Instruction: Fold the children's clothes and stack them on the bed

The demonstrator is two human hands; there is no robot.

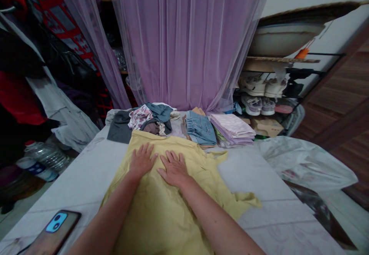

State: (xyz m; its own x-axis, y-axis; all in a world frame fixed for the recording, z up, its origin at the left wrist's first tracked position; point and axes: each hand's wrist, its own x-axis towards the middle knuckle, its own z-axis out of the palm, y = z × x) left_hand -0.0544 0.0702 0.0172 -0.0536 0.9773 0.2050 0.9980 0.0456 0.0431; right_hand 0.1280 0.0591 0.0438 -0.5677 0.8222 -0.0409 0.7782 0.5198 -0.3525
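"Where's the yellow shirt (161, 216)?"

"Flat on the bed (259, 212), under your hands."

"My left hand (141, 161) and right hand (174, 168)?"

"Both spread wide, pressing, gripping nothing. You seem to be smoothing; it looks ready for folding, like the stack (232, 128) beyond."

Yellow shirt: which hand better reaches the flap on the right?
Right, probably: the right hand rests flat on the yellow shirt, nearer that flap than the left hand.
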